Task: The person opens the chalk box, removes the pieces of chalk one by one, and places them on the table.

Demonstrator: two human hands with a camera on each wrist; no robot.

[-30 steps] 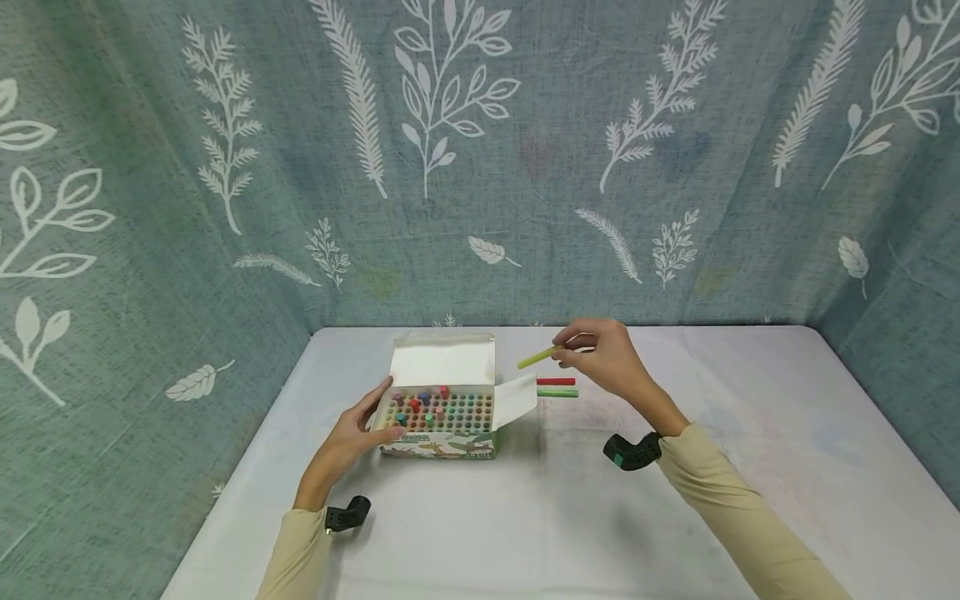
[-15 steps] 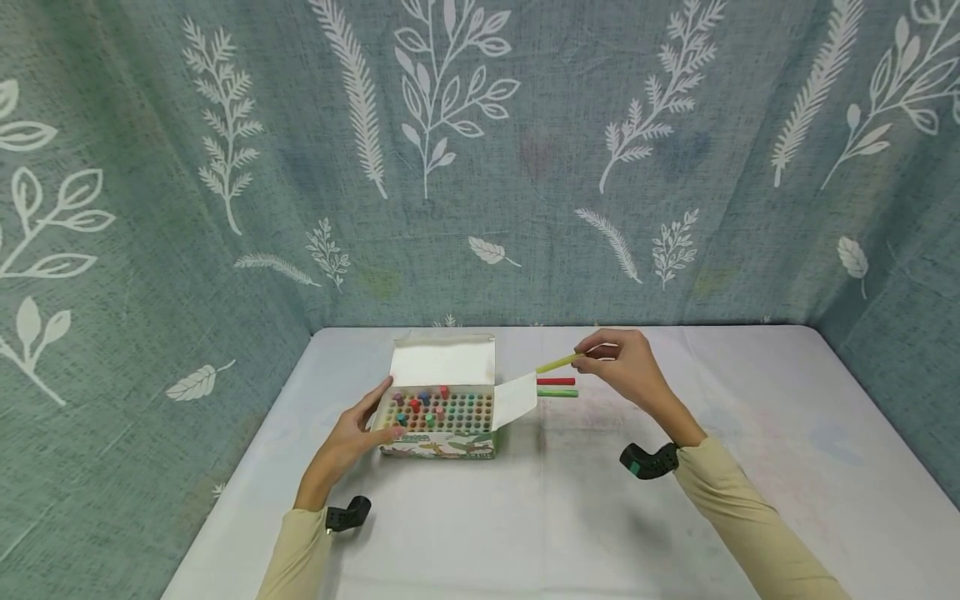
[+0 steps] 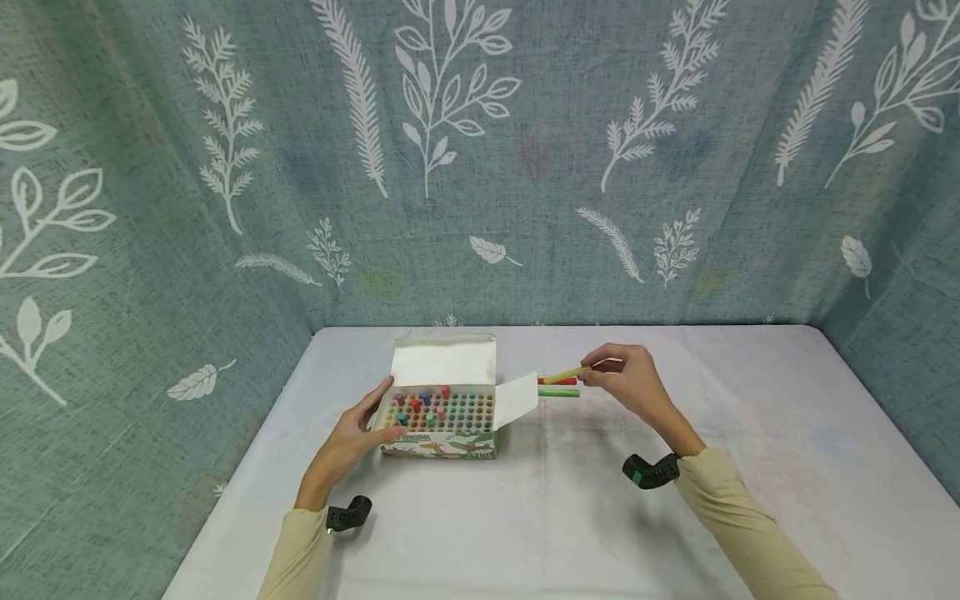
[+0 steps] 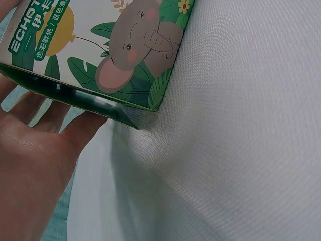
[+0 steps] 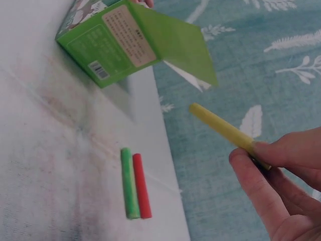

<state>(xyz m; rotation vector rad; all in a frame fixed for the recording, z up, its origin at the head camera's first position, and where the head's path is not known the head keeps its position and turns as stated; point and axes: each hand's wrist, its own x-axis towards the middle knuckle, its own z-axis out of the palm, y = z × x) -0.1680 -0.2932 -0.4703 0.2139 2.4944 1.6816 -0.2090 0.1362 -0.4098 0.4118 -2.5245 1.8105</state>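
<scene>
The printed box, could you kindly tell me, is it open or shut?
The box is open: its lid is swung back and a side flap sticks out.

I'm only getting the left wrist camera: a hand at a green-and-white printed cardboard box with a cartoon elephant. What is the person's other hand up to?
Observer: The right hand pinches a slim yellow chalk-like stick near one end.
Visitor: Oh! Is anything similar lying about?
Observer: Yes, a slim red stick and a slim green stick lie side by side on the white cloth-covered table.
Visitor: And what would I see from above?
Observer: The green-and-white printed cardboard box shows a grid of round holes, with several coloured stick ends poking up.
</scene>
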